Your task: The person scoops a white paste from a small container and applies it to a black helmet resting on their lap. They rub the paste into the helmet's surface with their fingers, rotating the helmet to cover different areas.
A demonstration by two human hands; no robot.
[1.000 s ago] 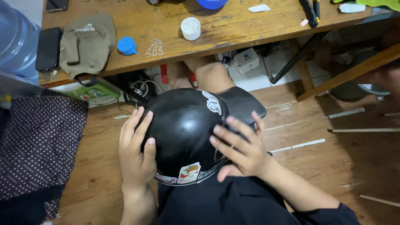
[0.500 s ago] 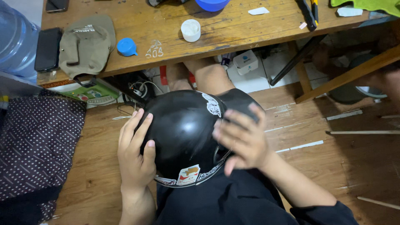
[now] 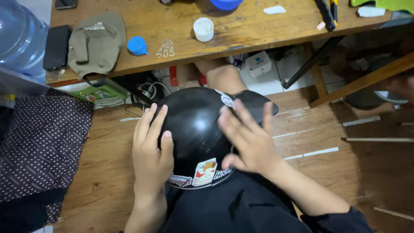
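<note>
Your left hand (image 3: 150,149) lies flat, fingers extended and close together, palm pressed against the left flank of the glossy black rounded helmet (image 3: 196,129); it grips nothing, only rests on the shell. Your right hand (image 3: 250,140) is spread wide, fingers splayed over the helmet's right side near the dark visor (image 3: 254,105); its outline is blurred, so you cannot tell whether the palm touches the shell. The helmet sits in your lap above the wooden plank floor (image 3: 103,172), stickers along its lower rim. Beyond stands the worn wooden table (image 3: 241,32), bearing a folded olive cap (image 3: 97,41), a blue bottle cap (image 3: 137,45) and a white round lid (image 3: 203,29).
</note>
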